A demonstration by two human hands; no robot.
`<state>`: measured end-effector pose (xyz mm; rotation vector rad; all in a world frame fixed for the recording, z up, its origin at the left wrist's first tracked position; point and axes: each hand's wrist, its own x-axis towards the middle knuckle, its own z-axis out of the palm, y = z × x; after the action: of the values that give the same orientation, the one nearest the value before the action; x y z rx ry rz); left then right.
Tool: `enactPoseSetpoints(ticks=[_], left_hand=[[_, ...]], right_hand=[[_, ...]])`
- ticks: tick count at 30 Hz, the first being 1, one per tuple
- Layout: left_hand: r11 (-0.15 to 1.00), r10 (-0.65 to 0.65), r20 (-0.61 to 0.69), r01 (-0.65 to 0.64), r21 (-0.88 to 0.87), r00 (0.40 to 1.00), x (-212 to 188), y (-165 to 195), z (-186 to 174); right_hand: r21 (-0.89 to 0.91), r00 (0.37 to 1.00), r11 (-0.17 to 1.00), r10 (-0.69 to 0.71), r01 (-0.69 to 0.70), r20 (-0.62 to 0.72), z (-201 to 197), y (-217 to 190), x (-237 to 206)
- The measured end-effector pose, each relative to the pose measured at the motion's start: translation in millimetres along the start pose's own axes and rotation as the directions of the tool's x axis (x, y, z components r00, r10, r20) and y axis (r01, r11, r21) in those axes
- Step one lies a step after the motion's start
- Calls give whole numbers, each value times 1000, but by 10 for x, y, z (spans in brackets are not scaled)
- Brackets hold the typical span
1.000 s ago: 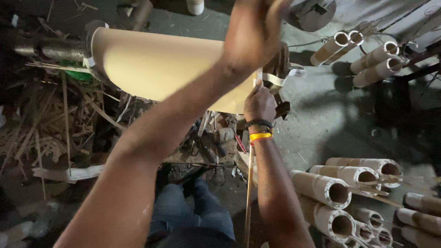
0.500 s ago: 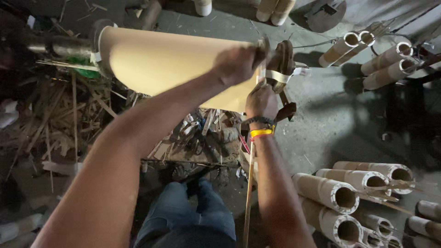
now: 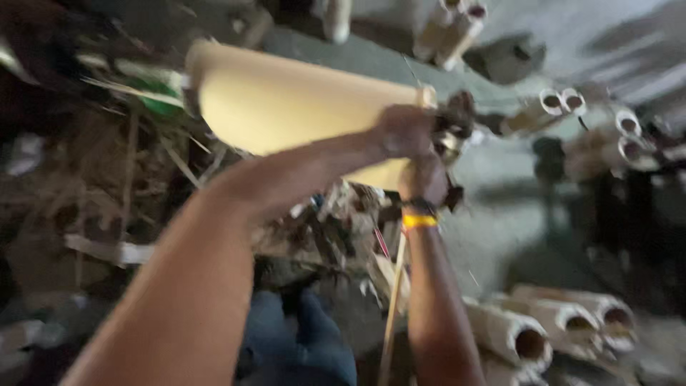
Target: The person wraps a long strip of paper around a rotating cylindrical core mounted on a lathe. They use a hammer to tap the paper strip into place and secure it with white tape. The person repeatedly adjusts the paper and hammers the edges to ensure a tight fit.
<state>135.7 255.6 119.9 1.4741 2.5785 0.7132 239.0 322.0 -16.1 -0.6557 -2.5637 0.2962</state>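
Observation:
A large tan cylinder (image 3: 300, 107) lies on its side across the upper middle of the blurred head view. My left hand (image 3: 401, 131) reaches in from the lower left and is closed over the cylinder's right end. My right hand (image 3: 423, 177), with a yellow band and a dark band at the wrist, is pressed against the lower right edge of the same end. A dark fitting (image 3: 454, 120) sits just past that end. Blur hides what the right fingers hold. A thin stick (image 3: 391, 307) runs down beside my right forearm.
Several pale hollow tubes lie at the lower right (image 3: 550, 332) and more at the upper right (image 3: 554, 104). A heap of sticks and scraps (image 3: 121, 179) fills the left. My blue trouser legs (image 3: 300, 336) are at the bottom, above a grey floor (image 3: 500, 214).
My left hand came down from above the cylinder and now sits on its right end. My right hand stayed at the lower right edge. The view has turned blurry.

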Motion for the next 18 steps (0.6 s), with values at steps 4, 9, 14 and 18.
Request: enactPoseSetpoints(ticks=[4,9,14,18], left_hand=[[992,-80,-186,60,-110,979,337,-61,-23],[956,-165,-251,92,-278,954,174,-269,61],[972,215,-398,-234,1,892,204,-142,46],[986,49,-444,-114,-121,895,555,-170,-19]], right_hand=[[-165,981,985,16,-49,-195,103,11,-15],[-126,979,972,202,-201,-4,195,155,-18],[-283,883,926,-339,251,-324,221,246,25],[-61,987,998,-38,28,-159,164,221,42]])
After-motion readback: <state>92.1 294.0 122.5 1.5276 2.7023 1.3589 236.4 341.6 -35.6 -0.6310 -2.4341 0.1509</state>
